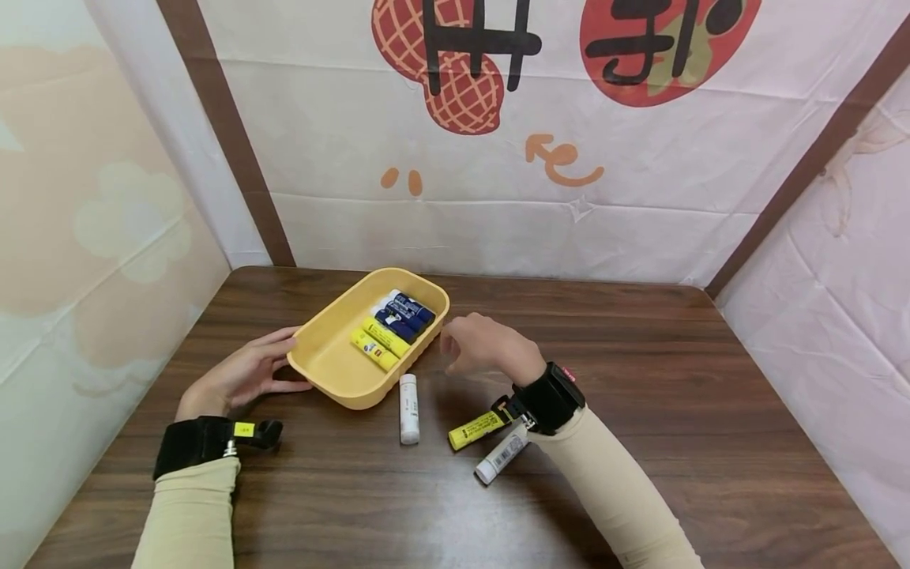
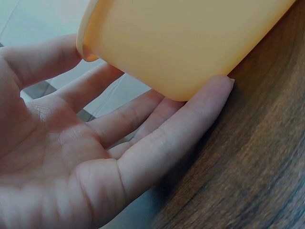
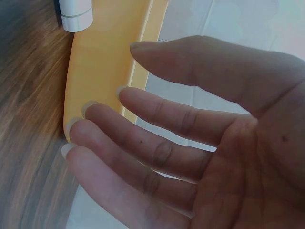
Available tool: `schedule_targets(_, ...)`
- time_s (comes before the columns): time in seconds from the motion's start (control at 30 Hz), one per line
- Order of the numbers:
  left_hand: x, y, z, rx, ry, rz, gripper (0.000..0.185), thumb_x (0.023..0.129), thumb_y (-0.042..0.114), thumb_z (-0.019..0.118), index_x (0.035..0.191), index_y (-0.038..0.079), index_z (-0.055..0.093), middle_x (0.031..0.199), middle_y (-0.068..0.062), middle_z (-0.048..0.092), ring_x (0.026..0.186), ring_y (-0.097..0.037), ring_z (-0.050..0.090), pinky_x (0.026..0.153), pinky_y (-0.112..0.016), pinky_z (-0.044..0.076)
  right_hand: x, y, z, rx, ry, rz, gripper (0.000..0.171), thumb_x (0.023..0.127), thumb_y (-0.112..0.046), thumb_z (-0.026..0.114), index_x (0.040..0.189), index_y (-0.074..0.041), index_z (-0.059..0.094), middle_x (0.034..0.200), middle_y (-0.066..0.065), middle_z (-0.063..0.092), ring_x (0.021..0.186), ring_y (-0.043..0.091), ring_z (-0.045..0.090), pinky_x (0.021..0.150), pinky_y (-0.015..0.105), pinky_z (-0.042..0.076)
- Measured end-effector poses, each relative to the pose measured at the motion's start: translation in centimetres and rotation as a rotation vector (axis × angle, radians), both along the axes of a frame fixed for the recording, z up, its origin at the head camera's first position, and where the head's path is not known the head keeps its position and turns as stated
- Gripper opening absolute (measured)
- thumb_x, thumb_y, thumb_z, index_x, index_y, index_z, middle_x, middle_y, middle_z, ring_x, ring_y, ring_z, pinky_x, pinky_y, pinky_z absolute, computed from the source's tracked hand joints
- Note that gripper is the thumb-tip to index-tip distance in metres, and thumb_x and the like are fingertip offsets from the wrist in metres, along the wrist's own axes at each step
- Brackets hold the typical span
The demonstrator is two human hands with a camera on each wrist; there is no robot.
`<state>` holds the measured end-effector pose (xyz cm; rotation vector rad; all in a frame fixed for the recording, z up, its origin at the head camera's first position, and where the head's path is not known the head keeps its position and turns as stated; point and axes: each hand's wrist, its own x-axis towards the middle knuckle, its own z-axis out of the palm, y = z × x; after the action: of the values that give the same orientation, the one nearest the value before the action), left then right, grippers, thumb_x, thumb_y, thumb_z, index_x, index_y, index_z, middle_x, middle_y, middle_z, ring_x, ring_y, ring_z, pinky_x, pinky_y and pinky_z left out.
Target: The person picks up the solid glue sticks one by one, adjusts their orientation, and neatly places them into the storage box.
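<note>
My left hand (image 1: 245, 367) holds the near left end of a yellow plastic tray (image 1: 320, 348), its thumb on the wall and the other fingers at the rim and behind. Inside the tray two yellow glue sticks (image 1: 371, 348) lie beside several navy blue glue sticks (image 1: 401, 312). Just off the tray's right side hovers my right hand (image 1: 486, 346), fingers loosely bent with nothing between them, as its palm (image 3: 243, 162) shows in the right wrist view. A white glue stick (image 1: 408, 409) lies by the tray's near corner.
Under my right wrist, another yellow glue stick (image 1: 476, 429) and a second white glue stick (image 1: 503, 454) lie on the brown wooden table (image 1: 341, 506), partly covered by the wrist strap. A printed cloth (image 1: 498, 229) hangs behind the table's far edge, with more cloth on both sides.
</note>
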<state>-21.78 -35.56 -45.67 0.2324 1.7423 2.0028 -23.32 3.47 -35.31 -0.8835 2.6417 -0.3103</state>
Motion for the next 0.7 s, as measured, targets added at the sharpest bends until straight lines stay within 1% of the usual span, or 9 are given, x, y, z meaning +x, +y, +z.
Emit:
schedule_targets(0.1, 0.1, 0.0, -0.1, -0.004, -0.003, 0.01, 0.045, 0.114, 0.024, 0.039, 0.159, 0.018, 0.036, 0.136, 0.017, 0.061, 0.123, 0.0, 0.061, 0.097, -0.046, 0.062, 0.7, 0.7, -0.1, -0.016, -0.007, -0.005, 0.024, 0.092, -0.016, 0.078, 0.114, -0.007, 0.071, 0.107, 0.007, 0.073, 0.1, 0.021, 0.068, 0.086, 0.036, 0.059)
schedule_targets(0.27, 0.2, 0.0, -0.1, -0.002, 0.003, 0.002, 0.043, 0.114, 0.023, 0.039, 0.156, 0.019, 0.039, 0.136, 0.015, 0.06, 0.122, -0.003, 0.062, 0.097, -0.045, 0.063, 2.1, 2.1, -0.6, -0.068, -0.002, -0.013, 0.024, 0.092, -0.01, 0.076, 0.115, -0.006, 0.072, 0.102, 0.008, 0.072, 0.09, 0.019, 0.064, 0.081, 0.036, 0.057)
schedule_targets(0.37, 0.2, 0.0, 0.0, 0.0, -0.002, -0.006, 0.042, 0.114, 0.022, 0.038, 0.156, 0.019, 0.039, 0.136, 0.014, 0.06, 0.122, -0.004, 0.062, 0.097, -0.045, 0.062, 2.8, 2.8, -1.1, -0.085, -0.032, -0.02, 0.024, 0.092, -0.01, 0.076, 0.115, -0.007, 0.072, 0.1, 0.008, 0.071, 0.087, 0.018, 0.062, 0.078, 0.035, 0.056)
schedule_targets(0.47, 0.3, 0.0, 0.0, -0.004, -0.002, -0.012, 0.043, 0.114, 0.022, 0.037, 0.156, 0.017, 0.037, 0.136, 0.014, 0.06, 0.122, -0.004, 0.062, 0.098, -0.046, 0.062, 3.5, 3.3, -1.6, -0.092, -0.076, -0.032, 0.026, 0.092, -0.011, 0.077, 0.117, -0.008, 0.072, 0.101, 0.005, 0.071, 0.089, 0.018, 0.064, 0.079, 0.035, 0.057)
schedule_targets(0.57, 0.3, 0.0, 0.0, -0.012, 0.011, -0.016, 0.045, 0.114, 0.022, 0.037, 0.159, 0.016, 0.034, 0.137, 0.015, 0.059, 0.123, -0.003, 0.061, 0.098, -0.046, 0.062, 3.9, 3.6, -2.2, -0.098, -0.101, -0.039, 0.026, 0.092, -0.011, 0.078, 0.116, -0.008, 0.072, 0.103, 0.007, 0.072, 0.094, 0.02, 0.066, 0.081, 0.036, 0.057)
schedule_targets(0.63, 0.3, 0.0, -0.1, -0.012, 0.016, -0.017, 0.045, 0.114, 0.022, 0.037, 0.159, 0.017, 0.034, 0.137, 0.016, 0.059, 0.123, -0.003, 0.061, 0.098, -0.045, 0.062, 4.0, 3.8, -2.5, -0.096, -0.1, -0.036, 0.026, 0.091, -0.011, 0.079, 0.116, -0.008, 0.072, 0.105, 0.007, 0.073, 0.096, 0.02, 0.067, 0.082, 0.035, 0.058)
schedule_targets(0.7, 0.3, 0.0, -0.2, -0.004, 0.024, -0.021, 0.044, 0.114, 0.021, 0.036, 0.158, 0.019, 0.036, 0.138, 0.016, 0.058, 0.123, -0.003, 0.061, 0.097, -0.044, 0.062, 4.2, 3.8, -2.8, -0.093, -0.099, -0.032, 0.025, 0.091, -0.011, 0.079, 0.115, -0.008, 0.072, 0.105, 0.008, 0.073, 0.095, 0.02, 0.066, 0.08, 0.034, 0.057)
